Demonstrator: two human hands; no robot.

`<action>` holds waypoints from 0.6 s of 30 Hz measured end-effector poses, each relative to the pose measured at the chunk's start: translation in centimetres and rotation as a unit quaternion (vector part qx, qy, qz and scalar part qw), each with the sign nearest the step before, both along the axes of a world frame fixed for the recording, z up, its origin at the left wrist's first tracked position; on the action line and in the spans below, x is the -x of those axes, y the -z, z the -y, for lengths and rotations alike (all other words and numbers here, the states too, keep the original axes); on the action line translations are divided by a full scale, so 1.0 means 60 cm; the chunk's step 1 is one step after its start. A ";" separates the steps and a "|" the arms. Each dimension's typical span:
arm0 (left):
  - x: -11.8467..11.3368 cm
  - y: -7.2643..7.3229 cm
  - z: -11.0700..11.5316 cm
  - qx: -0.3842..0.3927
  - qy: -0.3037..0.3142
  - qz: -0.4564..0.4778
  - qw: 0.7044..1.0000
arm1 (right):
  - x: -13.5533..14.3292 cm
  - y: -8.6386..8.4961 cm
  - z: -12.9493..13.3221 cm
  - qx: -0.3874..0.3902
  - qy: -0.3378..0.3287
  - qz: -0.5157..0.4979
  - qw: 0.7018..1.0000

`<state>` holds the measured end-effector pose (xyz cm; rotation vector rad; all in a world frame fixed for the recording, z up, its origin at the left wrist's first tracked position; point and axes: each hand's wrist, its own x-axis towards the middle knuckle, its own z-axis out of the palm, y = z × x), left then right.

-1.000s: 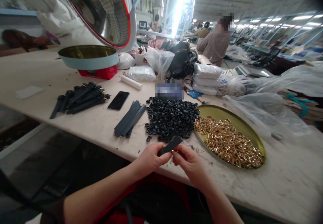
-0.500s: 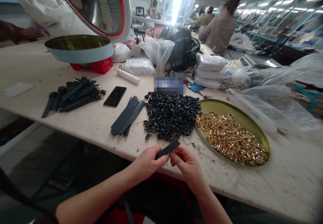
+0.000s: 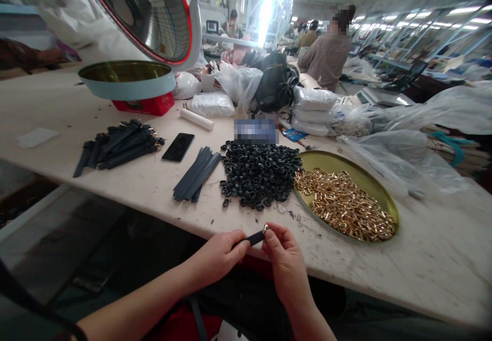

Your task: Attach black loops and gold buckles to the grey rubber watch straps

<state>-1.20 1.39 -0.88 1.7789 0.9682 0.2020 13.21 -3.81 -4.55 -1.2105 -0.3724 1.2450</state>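
Between my hands, at the table's front edge, is a black strap [image 3: 255, 238]. My left hand [image 3: 225, 251] is closed around its left part. At the strap's right end, my right hand [image 3: 282, 246] pinches a small gold buckle [image 3: 266, 228], partly hidden by the fingers. Beyond my hands lies a heap of small black loops [image 3: 261, 174]. Flat black straps [image 3: 197, 173] are stacked to its left. On the right, a gold-coloured round tray [image 3: 378, 192] holds a pile of gold metal buckles [image 3: 346, 205].
A bundle of black straps with gold fittings [image 3: 125, 144] lies at left beside a phone [image 3: 178, 147]. Behind are a white roll [image 3: 197, 119], a round tin [image 3: 128, 89] on a red box [image 3: 146, 104], a heater [image 3: 154, 18] and plastic bags [image 3: 313, 108]. A person [image 3: 326, 54] stands further back.
The strap's right end has turned, and a gold buckle now shows there in my right fingers. Both hands stay close together. The camera view has shifted slightly.
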 end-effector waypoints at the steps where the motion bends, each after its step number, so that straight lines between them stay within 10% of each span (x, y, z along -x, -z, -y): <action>1: -0.001 0.000 0.005 -0.001 -0.001 0.003 1.000 | 0.000 0.000 0.005 0.001 0.006 0.006 1.000; 10: 0.006 0.001 0.040 -0.158 -0.017 -0.032 0.987 | 0.020 0.006 0.030 0.036 -0.024 -0.184 0.982; 18: 0.004 0.007 0.043 0.059 -0.069 0.084 0.992 | 0.040 0.003 0.052 -0.047 -0.082 0.096 0.991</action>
